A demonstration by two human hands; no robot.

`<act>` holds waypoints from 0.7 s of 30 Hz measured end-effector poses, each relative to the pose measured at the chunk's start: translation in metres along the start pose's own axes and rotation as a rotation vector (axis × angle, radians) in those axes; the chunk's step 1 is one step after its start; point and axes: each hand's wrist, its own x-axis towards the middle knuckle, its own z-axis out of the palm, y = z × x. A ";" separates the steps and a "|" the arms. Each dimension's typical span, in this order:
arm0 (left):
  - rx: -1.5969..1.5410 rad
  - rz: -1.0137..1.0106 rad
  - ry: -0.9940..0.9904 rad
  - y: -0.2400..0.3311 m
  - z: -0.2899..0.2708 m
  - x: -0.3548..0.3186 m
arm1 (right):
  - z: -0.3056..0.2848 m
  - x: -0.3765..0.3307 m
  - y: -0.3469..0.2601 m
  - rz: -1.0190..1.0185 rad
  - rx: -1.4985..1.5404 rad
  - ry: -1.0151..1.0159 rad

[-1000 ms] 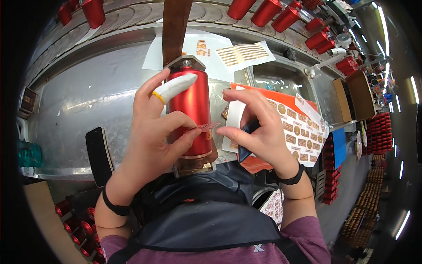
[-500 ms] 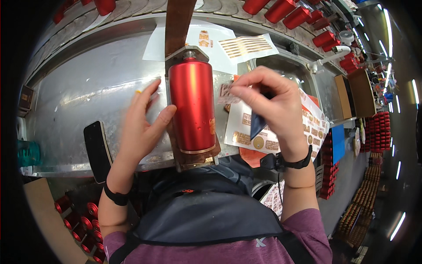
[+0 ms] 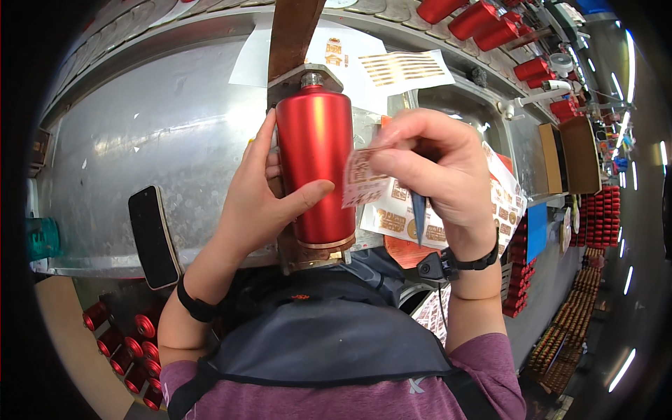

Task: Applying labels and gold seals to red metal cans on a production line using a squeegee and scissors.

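A glossy red bottle [image 3: 315,161] lies on a brown holder on the metal bench, its clear threaded neck toward the far side. My left hand [image 3: 259,199] holds it from the left, fingers along its side and thumb across its front. In my right hand [image 3: 448,164] a small clear sticker [image 3: 362,183] with brown-gold print is pinched between thumb and fingertips, close against the bottle's right side. A dark blue pointed tool [image 3: 419,217] sticks out below the same hand; its upper part is hidden. Under that hand lies a sheet of gold-printed stickers [image 3: 385,220].
A phone [image 3: 154,236] rests on the bench at left. White sheets with gold print [image 3: 406,70] lie beyond the bottle, next to a brown upright bar [image 3: 290,42]. Red bottles [image 3: 483,21] stand along the far conveyor, and more red containers [image 3: 133,346] sit low at left.
My left hand has moved right and closed onto the bottle. My right hand has turned the sticker, which now hangs nearer the bottle and shows more of its print.
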 end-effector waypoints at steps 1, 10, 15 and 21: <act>0.005 -0.014 -0.006 -0.004 0.002 0.001 | 0.003 0.005 0.004 0.059 0.012 -0.017; -0.258 -0.101 0.060 -0.008 -0.004 0.009 | 0.021 0.023 0.043 -0.058 -0.327 0.083; -0.213 0.024 0.089 -0.005 0.006 0.019 | 0.024 0.023 0.046 -0.158 -0.411 0.125; -0.122 0.029 0.069 -0.003 0.006 0.019 | 0.016 0.024 0.057 -0.031 -0.410 0.199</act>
